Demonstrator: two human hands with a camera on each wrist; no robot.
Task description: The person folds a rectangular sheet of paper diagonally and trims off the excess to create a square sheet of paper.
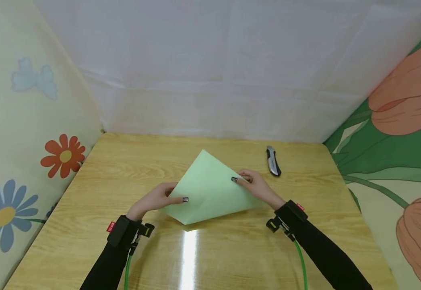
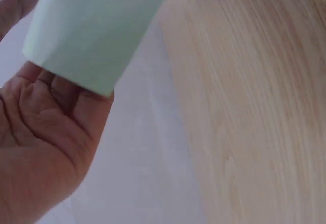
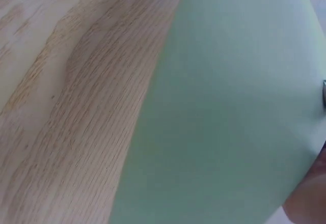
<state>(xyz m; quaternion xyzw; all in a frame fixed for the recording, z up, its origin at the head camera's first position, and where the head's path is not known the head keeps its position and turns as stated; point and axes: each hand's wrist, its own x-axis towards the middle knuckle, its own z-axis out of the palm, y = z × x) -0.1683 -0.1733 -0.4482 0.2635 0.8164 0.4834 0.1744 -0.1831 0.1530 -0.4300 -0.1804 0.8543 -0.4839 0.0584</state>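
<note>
**Green sheet held between two hands at mid-table**

At the centre of the wooden table (image 1: 105,193) lies the largest thing in hand, a pale green sheet of paper (image 1: 208,189), turned so that one corner points to 12 o'clock and another to 6 o'clock. Its near part rests on the tabletop, while the side edges are raised by the hands.

At 9 o'clock of the sheet, the left hand (image 1: 156,199) pinches the edge: the thumb lies on top, its dark nail on the green surface, and the other fingers curl underneath. The left wrist view shows the palm under the lifted paper (image 2: 97,25), with the wood grain beyond.

At 3 o'clock, the right hand (image 1: 257,186) grips the opposite edge, with a fingertip pressed on top and the remaining fingers bent together around the border. The right wrist view is mostly filled by the sheet (image 3: 229,112) over the table.

Toward 1 o'clock from the paper, well apart from both hands, lies a utility knife (image 1: 273,160), grey and black, on the bare wood.
</note>
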